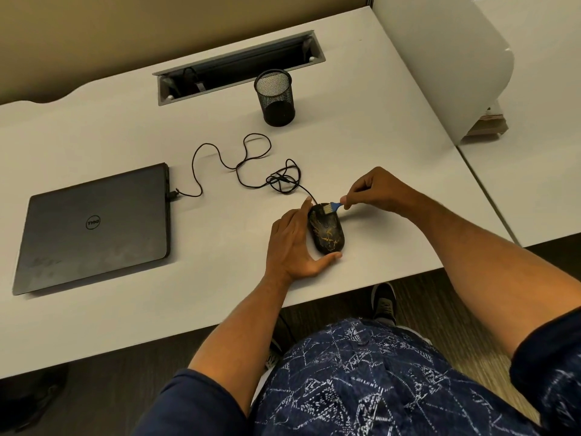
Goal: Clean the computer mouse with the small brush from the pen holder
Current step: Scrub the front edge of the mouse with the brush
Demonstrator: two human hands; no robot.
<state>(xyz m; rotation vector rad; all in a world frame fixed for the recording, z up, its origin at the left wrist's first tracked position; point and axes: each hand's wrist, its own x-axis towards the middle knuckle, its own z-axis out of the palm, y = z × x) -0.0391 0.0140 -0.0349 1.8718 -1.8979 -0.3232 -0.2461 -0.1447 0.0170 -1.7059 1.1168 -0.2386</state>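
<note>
1. A person seen from above stands at a white rectangular desk (361, 146), both bare forearms reaching forward over its near edge.
2. The black oval computer mouse with gold markings (327, 232) lies on the desk near the middle of the view, its cord end pointing to 12 o'clock.
3. The left hand (290, 243) cups the mouse from its 9 o'clock side: fingers stretched along the flank, thumb curled round the near end at 6 o'clock, holding it steady.
4. The right hand (374, 191), at 2 o'clock from the mouse, is closed in a pinch on the small blue-handled brush with pale bristles (331, 208). The bristles rest on the far end of the mouse, by the buttons.
5. Judged progress: brushing is under way; the brush is already out of its holder.
6. Risks: the left hand's hold is light, so a firm stroke could skid or swivel the mouse. The fingertip pinch is narrow, and the brush could twist or slip out. Loosened dust may simply land on the desk.
7. The thin black cable (251, 165) runs from the mouse's far end in tangled loops toward 10 o'clock, to a closed black laptop (94, 228) at 9 o'clock. A tug on the mouse would drag these loops.
8. The black wire-mesh cylindrical pen holder (275, 97) stands at 12 o'clock, well apart and apparently empty.
9. Beyond it, at 11 o'clock, is a grey-framed cable slot (239, 67) in the desk. Nothing sits between the hands and the mouse.
</note>
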